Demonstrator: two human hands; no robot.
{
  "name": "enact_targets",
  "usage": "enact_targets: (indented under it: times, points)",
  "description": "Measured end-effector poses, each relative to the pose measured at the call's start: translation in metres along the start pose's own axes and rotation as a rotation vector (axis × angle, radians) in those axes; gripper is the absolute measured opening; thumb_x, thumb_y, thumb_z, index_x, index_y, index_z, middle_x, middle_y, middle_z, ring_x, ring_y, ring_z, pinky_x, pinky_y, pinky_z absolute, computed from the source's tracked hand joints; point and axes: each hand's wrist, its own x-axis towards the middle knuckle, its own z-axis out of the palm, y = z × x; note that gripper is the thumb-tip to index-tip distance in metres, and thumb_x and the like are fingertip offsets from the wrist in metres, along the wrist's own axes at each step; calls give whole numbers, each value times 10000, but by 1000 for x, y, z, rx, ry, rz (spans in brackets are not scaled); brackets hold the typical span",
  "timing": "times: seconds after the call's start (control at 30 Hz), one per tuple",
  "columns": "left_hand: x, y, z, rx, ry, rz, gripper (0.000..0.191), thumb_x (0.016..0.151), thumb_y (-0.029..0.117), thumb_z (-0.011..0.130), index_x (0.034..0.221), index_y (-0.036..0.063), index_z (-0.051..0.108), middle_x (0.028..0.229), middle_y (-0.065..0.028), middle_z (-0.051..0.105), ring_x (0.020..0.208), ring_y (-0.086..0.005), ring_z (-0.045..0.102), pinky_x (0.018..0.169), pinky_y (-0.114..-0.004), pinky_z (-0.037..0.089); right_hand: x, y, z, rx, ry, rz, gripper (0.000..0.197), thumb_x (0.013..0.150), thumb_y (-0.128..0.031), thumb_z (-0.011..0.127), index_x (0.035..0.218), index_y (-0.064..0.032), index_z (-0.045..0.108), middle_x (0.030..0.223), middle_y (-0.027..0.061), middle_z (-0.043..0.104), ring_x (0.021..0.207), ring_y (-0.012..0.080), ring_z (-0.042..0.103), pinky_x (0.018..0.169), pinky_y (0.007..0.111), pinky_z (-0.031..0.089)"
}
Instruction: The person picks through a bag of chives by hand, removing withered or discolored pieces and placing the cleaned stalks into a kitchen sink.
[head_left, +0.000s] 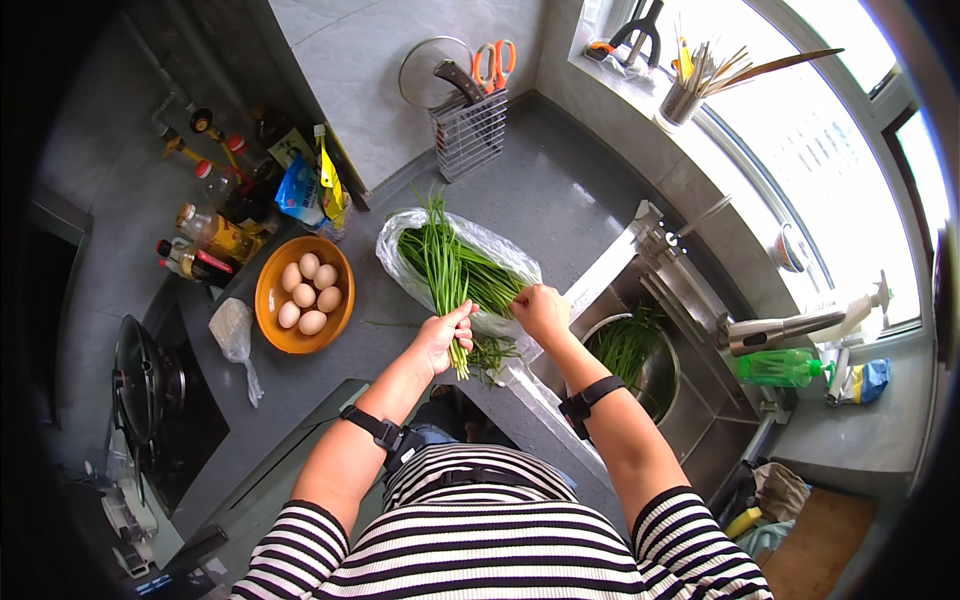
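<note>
My left hand (444, 337) is closed around a bunch of green garlic chives (444, 270), its pale cut ends pointing toward me. More chives (487, 279) lie in a clear plastic bag (397, 225) on the grey countertop. My right hand (541, 309), fingers curled together, is at the stem ends of the chives in the bag; whether it pinches any stems cannot be told. Small trimmings (491, 352) lie by the counter edge between my hands. A metal bowl (675, 375) in the sink holds other chives (626, 349).
An orange bowl of eggs (343, 330) and a tied plastic bag (232, 326) stand left, near bottles (225, 236) and a stove (187, 405). Behind are a wire rack with knife and scissors (471, 135). Right are the faucet (780, 330) and a green soap bottle (776, 367).
</note>
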Motion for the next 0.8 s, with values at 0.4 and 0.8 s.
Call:
enact_targets:
  times: [0.4, 0.8]
  points:
    - [18, -13, 8, 164, 79, 102, 185, 902, 212, 618, 966, 42, 652, 855, -13, 635, 629, -39, 456, 513, -203, 400, -44, -32, -40, 651, -450, 171, 243, 787, -252, 656, 762, -13, 693, 628, 33, 625, 586, 79, 553, 569, 265, 462]
    - [11, -15, 9, 292, 117, 116, 195, 922, 243, 585, 931, 59, 649, 771, 8, 575, 610, -58, 460, 494, -212, 429, -62, -19, -19, 818, -495, 307, 193, 833, -230, 660, 798, -43, 691, 689, 3, 660, 625, 48, 558, 584, 212, 438]
